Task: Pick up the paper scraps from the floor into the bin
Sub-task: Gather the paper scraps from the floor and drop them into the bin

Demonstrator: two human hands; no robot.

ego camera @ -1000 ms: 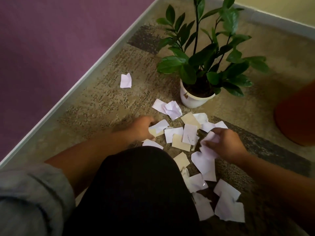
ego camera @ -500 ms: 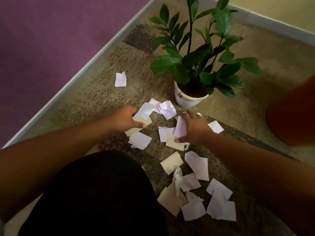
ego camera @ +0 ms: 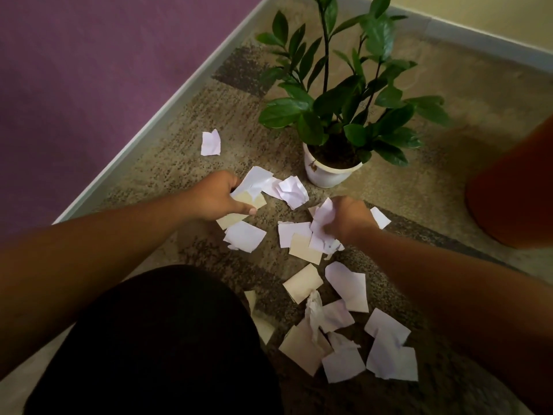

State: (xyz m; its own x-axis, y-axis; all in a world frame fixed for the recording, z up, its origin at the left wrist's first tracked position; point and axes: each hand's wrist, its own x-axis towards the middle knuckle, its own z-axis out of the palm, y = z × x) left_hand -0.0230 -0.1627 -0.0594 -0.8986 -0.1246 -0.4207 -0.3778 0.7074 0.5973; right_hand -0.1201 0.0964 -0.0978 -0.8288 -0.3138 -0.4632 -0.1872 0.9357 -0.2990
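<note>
Several white and cream paper scraps (ego camera: 347, 286) lie scattered on the patterned carpet in front of me. My left hand (ego camera: 220, 196) is closed around a small bunch of scraps (ego camera: 253, 190) left of the plant pot. My right hand (ego camera: 348, 218) grips a crumpled handful of scraps (ego camera: 321, 226) just above the pile. One lone scrap (ego camera: 211, 142) lies apart, near the skirting board. The orange-red bin (ego camera: 514, 187) stands at the right edge, only partly in view.
A potted green plant in a white pot (ego camera: 327, 172) stands just beyond my hands. A purple wall with grey skirting (ego camera: 155, 121) runs along the left. My dark-clothed knee (ego camera: 167, 345) fills the lower middle.
My right hand has curled shut and gathered scraps into a crumpled bunch. My left hand keeps its scraps and has shifted only slightly.
</note>
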